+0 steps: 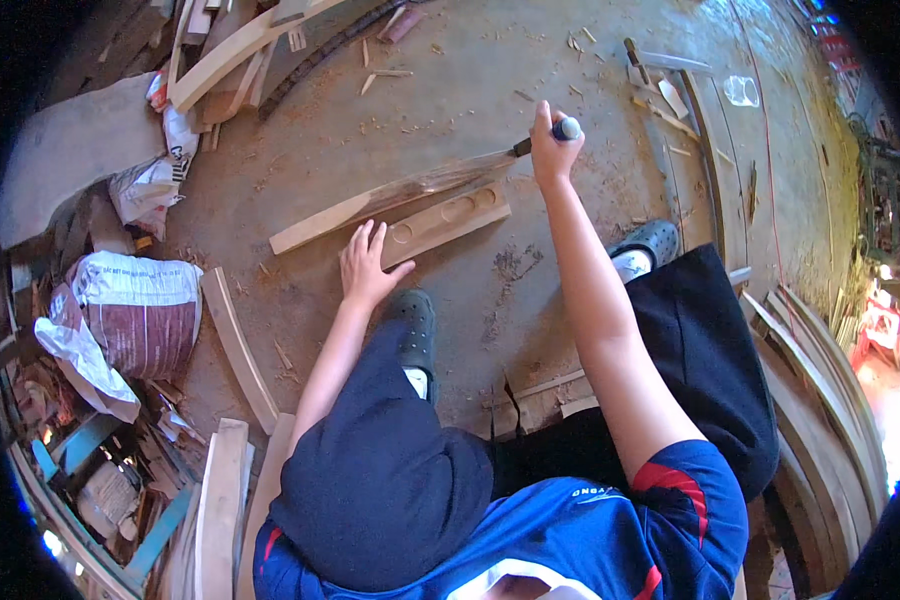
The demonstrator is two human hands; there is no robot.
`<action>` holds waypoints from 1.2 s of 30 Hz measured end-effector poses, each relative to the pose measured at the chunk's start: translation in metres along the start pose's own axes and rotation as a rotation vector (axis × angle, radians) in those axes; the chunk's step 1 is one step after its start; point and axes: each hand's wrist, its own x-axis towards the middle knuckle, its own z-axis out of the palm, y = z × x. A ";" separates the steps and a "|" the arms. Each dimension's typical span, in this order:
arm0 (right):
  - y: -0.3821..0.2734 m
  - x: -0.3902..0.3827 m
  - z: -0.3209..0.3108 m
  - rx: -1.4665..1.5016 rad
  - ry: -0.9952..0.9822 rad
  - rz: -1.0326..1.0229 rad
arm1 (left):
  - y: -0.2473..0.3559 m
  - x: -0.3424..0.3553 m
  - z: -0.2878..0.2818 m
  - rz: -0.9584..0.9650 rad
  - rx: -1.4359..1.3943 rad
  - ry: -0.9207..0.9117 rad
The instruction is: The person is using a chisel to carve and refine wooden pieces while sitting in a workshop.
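My right hand is closed around the handle of a long-bladed knife, with a pale round butt showing at its top. Its blade blurs into the far end of a long wooden strip, so I cannot tell exactly where it meets the wood. Nearer to me, alongside the strip, lies a wooden block with several shallow round recesses in its top. At the block's left end rests my left hand, fingers spread; its fingertips reach toward the strip, and the thumb lies by the block.
Wood chips litter the concrete floor. At left stand a white and maroon sack and a curved wooden slat. Boards pile up at top left. A wooden frame and a clear plastic cup lie at far right.
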 end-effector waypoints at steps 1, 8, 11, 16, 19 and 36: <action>0.001 0.001 0.000 0.009 -0.013 -0.020 | 0.001 -0.008 0.003 0.003 0.084 0.041; 0.010 0.006 0.000 0.108 -0.094 0.072 | -0.015 -0.001 0.003 0.036 0.087 -0.054; 0.013 0.004 -0.002 0.073 -0.160 0.113 | -0.011 0.001 -0.018 0.015 0.105 -0.194; 0.010 0.000 -0.003 0.061 -0.127 0.059 | 0.013 0.005 -0.081 -0.059 0.123 -0.459; 0.010 0.000 -0.004 0.039 -0.136 0.116 | 0.035 0.017 -0.130 -0.009 0.166 -0.374; -0.007 -0.017 0.014 -0.066 -0.048 -0.470 | 0.116 0.057 -0.182 0.128 -0.021 -0.049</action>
